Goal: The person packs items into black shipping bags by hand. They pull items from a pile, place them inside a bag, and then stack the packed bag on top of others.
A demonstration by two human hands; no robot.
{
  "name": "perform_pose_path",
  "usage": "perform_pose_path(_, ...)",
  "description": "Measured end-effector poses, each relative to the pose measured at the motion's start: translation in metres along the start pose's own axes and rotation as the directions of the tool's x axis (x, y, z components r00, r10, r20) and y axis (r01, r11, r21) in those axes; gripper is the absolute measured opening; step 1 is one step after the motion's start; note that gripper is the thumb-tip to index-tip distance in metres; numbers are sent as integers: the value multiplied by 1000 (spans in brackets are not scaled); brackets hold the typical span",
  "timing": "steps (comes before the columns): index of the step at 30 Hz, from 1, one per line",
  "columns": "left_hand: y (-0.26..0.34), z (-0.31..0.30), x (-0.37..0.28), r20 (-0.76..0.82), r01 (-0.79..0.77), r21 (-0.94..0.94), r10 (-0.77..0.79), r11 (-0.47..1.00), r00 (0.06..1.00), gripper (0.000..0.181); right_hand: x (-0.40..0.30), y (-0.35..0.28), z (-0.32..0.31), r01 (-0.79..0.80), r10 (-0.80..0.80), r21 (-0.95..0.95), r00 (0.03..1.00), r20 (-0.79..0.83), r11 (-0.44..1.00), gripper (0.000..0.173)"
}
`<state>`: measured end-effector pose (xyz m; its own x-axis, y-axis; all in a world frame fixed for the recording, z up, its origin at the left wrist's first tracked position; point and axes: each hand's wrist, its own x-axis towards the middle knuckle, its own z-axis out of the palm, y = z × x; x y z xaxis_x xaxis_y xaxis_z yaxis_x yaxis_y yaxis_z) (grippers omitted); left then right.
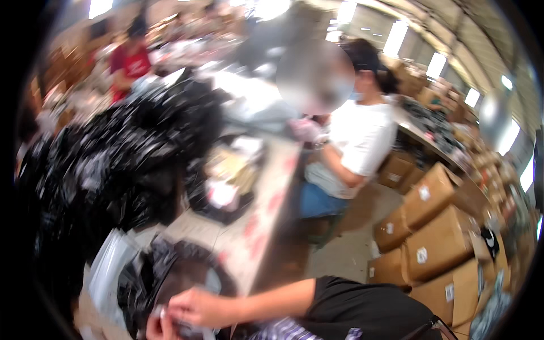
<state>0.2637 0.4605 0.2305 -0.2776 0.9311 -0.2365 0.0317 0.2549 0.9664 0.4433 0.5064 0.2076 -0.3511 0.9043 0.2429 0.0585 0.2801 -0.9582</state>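
Note:
My right hand (202,307) reaches in at the bottom, its bare forearm coming from a black sleeve. Its fingers are bent, with the tips close to the fingers of my left hand (158,326), which shows only in part at the lower edge. Something small and pale is between or beside the fingertips; blur hides what it is and whether either hand grips it. Below my right hand lies some see-through plastic (193,330). Under and behind the hands is an open black plastic bag (144,272). A stack of white plastic bags (111,265) lies just left of it.
A big heap of black plastic bags (127,157) covers the table's left side. Farther along the table (238,238), a black-lined container holds mixed packets (225,174). A person in a white shirt (361,131) sits beside the table. Cardboard boxes (437,238) line the right.

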Motion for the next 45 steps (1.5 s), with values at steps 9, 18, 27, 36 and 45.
perform_pose_path(9,-78,3,98,268,-735,-327,804,594,531,29,-1,-5,5,80,-93,-192,994,-62,978,28)
perform_pose_path(18,-16,42,41,272,-412,-251,472,876,838,25,-6,-33,-12,404,-409,-74,909,-82,912,19)
perform_pose_path(27,-11,46,37,279,-365,-251,428,896,859,21,-36,-21,13,159,-254,-422,951,-178,893,38)
perform_pose_path(36,-9,40,35,273,-369,-308,453,877,849,19,-26,-38,6,-29,72,127,935,-346,991,27)
perform_pose_path(45,6,48,23,101,-284,-209,310,936,946,4,-32,-33,-15,-347,376,304,926,-39,887,38)
